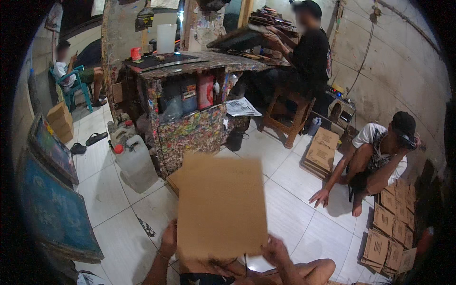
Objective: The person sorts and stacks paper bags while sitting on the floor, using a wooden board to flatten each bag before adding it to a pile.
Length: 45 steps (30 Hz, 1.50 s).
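- Both grips pinch one thing: our left hand (168, 240) clamps the lower left edge of the cardboard sheet (221, 204), and our right hand (274, 251) clamps its lower right corner, fingers pressed shut on the board.
- We hold the cardboard sheet at lower centre of the frame, lifted off the floor, its broad face turned toward us; it rises straight up the picture from both grips.
- Its long axis looks to run bottom to top of the frame, tilted a little clockwise, though the sheet is close to square and blurred, so we judge this loosely. The top edge points at the paint-spattered table (190, 130).
- Neither hand is nearer; each sits at a bottom corner, the right a touch lower in the frame.
- Behind the sheet's left edge, a second brown board (174, 179) lies flat on the tiled floor (289, 213).
- At centre left we see a white jerrycan (135, 164) just beside the table.
- At right, a seated person (380, 156) rests a hand on the floor, with printed cartons (392, 228) fanned out at lower right and another stack (323, 152) near them.
- At upper centre, a standing person (308, 52) works at a raised frame.
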Motion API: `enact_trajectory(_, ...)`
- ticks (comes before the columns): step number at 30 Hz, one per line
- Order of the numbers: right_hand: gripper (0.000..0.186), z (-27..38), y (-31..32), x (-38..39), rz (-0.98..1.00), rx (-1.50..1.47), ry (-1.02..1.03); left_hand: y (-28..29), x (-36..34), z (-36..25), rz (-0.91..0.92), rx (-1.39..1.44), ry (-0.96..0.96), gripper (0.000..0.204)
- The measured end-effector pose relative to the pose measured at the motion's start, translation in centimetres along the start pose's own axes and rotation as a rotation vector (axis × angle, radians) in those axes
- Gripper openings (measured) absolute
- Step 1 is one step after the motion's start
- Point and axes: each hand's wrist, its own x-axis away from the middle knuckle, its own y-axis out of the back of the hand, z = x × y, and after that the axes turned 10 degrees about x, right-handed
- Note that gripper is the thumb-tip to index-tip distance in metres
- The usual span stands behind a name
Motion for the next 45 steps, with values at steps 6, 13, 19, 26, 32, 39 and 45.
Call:
enact_trajectory(6, 0.039, 21.1, -15.3, -19.9, 0.143, 0.31, 0.738, 0.9, 4.0, 8.7, -0.033, -1.396, -0.486, 0.07)
enact_trajectory(13, 0.059, 37.5, -27.2, -35.9, 0.105, -0.006, 0.64, 0.8, 3.3, 7.5, 0.015, -1.419, -0.406, 0.078)
enact_trajectory(19, 0.049, 18.9, -20.0, -33.4, 0.14, 0.522, 0.666, 2.5, 2.3, 7.2, -0.075, -1.409, -0.431, 0.079)
enact_trajectory(26, 0.034, -12.0, 8.1, -8.8, -0.441, 1.132, 0.248, 1.7, 1.3, 9.2, -0.047, -1.417, -0.458, 0.071)
enact_trajectory(32, 0.034, -16.1, 17.9, 5.4, -0.514, 1.382, -0.139, 3.0, -2.1, 11.1, -0.146, -1.479, -0.578, 0.061)
enact_trajectory(39, 0.026, -12.6, 11.2, 2.0, -0.375, 0.975, 0.012, -7.6, -10.3, 5.7, 0.195, -1.32, -0.53, 0.048)
enact_trajectory(45, 0.031, -11.9, 11.2, 2.4, -0.251, 0.908, -0.024, -7.3, -16.8, 8.5, 0.104, -1.94, -0.3, 0.068)
